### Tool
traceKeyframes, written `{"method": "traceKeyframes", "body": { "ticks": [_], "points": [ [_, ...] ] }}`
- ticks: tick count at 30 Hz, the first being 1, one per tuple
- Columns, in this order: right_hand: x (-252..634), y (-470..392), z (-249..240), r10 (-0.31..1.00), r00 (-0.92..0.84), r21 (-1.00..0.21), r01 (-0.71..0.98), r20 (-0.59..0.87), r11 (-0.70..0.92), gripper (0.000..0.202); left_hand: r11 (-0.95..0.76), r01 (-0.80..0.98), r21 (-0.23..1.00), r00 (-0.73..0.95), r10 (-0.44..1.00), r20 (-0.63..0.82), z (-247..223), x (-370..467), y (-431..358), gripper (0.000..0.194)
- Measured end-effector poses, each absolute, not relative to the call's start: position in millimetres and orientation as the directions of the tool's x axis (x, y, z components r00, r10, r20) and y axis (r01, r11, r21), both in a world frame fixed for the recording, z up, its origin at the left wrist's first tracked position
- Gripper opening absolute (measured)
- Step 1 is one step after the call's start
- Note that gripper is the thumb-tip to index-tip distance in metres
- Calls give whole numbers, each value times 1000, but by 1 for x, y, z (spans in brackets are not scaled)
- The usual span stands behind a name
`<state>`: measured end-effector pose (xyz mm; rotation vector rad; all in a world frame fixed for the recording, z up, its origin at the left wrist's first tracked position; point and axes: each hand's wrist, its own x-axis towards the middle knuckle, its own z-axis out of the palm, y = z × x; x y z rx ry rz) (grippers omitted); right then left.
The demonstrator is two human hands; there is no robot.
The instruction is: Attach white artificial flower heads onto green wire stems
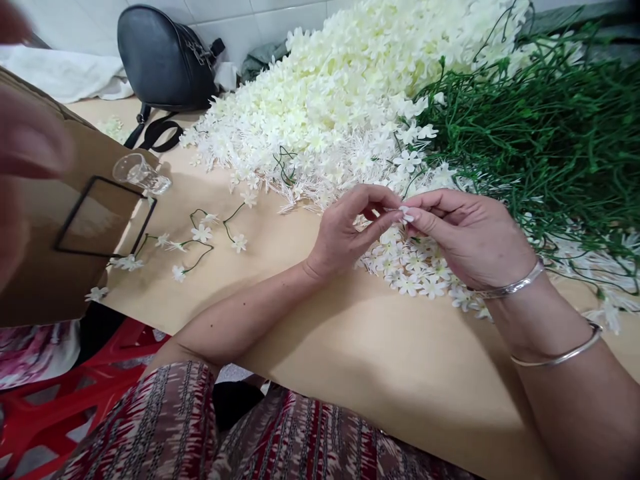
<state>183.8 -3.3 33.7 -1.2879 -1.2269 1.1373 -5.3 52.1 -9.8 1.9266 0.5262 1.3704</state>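
White artificial flower (407, 215): pinched in grip of right hand (477, 237); left hand (345, 227) meets it, hold unclear, presumably steadying so slight a piece. Cream-white blossom heap (325, 100), eleven o'clock; green plastic stems (540, 127), two.

Patterned garment (320, 433), 1: brown ground, broken red, black, white stripes. Silver bangles, 2, right arm: broad band (515, 287) at wrist; slimmer ring (555, 362) farther up.

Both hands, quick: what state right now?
Left hand: pinching at a white flower; hold unclear.
Right hand: closed, pinching that white flower.
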Motion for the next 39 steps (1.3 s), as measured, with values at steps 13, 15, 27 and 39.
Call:
{"method": "traceKeyframes", "body": {
  "ticks": [13, 15, 27, 39],
  "points": [
    [192, -3, 9, 977, -73, -406, 902, 198, 150, 3, -305, -46, 951, 287, 908, 305, -3, -8, 51, 27],
    [191, -1, 11, 980, -63, -409, 902, 191, 138, 6, -281, -45, 959, 294, 913, 282, -2, -7, 50, 28],
    [187, -1, 24, 926, 232, -745, 663, 298, 74, 10, -203, -100, 974, 276, 935, 223, -4, -8, 50, 37],
    [174, 1, 29, 980, 180, -982, 183, 80, 46, 16, -89, -122, 988, 224, 968, 115, 6, -7, 51, 41]
  ]
}}
